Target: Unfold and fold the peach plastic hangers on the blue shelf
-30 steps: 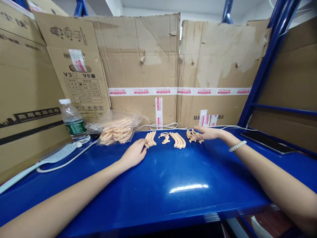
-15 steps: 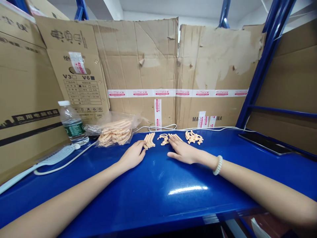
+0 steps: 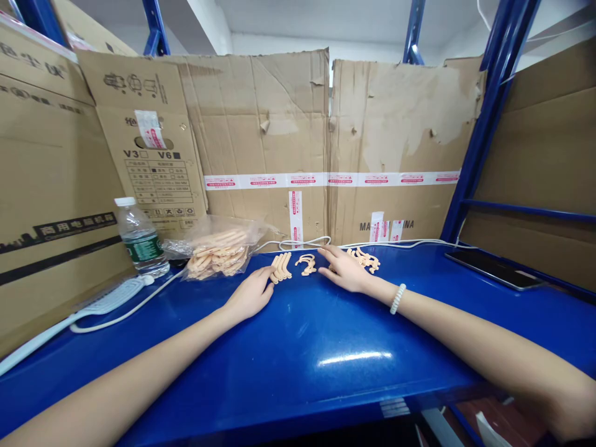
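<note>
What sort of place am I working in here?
Probably a makeshift workstation in a storeroom or workshop: a glossy blue tabletop, a blue metal upright like shelving, and cardboard panels standing behind as a wall.

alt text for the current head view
A person's left hand rests at a row of curved beige strips on a blue table; the right hand partly hides a cluster of beige pieces. At left: a plastic bag of beige pieces, a water bottle.

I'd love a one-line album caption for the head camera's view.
Left hand and right hand among small tan pieces on a blue tabletop, cardboard behind.
</note>
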Motion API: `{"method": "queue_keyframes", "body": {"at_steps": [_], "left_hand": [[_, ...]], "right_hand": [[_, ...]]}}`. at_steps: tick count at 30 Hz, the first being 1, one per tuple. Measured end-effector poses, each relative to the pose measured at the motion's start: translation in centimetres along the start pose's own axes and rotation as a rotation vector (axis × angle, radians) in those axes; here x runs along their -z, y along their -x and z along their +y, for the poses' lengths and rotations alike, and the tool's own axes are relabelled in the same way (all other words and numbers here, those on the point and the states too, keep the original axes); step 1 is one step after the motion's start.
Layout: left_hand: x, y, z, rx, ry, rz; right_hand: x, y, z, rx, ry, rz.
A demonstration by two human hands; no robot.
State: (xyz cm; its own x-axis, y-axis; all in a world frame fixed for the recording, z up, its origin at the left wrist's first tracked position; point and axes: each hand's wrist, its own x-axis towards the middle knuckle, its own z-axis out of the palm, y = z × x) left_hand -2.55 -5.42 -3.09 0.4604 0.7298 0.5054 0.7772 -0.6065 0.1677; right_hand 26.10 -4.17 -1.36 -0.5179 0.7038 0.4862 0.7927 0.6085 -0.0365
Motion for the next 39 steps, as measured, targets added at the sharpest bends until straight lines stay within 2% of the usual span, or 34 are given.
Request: {"method": "queue_keyframes", "body": {"at_steps": [2, 12, 17, 23, 27, 32, 34, 36, 39], "left_hand": [[-0.1, -0.1, -0.1, 0.001, -0.002, -0.010], [0.3, 0.0, 0.0, 0.029, -0.007, -0.029], [0.6, 0.0, -0.1, 0.019, 0.017, -0.026], [0.6, 0.1, 0.2, -0.007, 0.087, 0.012], [1.3, 0.1, 1.1, 0.025, 0.143, 0.109], [2.8, 0.6, 4.5, -0.026, 0.255, 0.222], [3.0, 1.1, 6.0, -0.065, 0.443, 0.218], [2.7, 1.5, 7.0, -0.031, 0.593, 0.176], [1.9, 1.8, 7.2, 0.057, 0.745, 0.115]], "right_hand": [[0.3, -0.8, -0.2, -0.003, 0.007, 0.021], [0.1, -5.1, 0.5, 0.092, -0.050, -0.226], [-0.3, -5.2, 1.2, 0.085, -0.176, -0.222], [0.4, -4.8, 1.1, -0.080, -0.437, -0.060], [1.6, -2.9, -1.4, -0.202, -0.652, 0.023], [2.7, 0.7, -6.1, -0.419, -1.262, 0.071], [2.4, 1.8, -7.4, -0.481, -1.402, 0.050], [2.0, 2.4, -8.1, -0.528, -1.479, 0.038], [1.6, 2.7, -8.4, -0.568, -1.531, 0.051]]}}
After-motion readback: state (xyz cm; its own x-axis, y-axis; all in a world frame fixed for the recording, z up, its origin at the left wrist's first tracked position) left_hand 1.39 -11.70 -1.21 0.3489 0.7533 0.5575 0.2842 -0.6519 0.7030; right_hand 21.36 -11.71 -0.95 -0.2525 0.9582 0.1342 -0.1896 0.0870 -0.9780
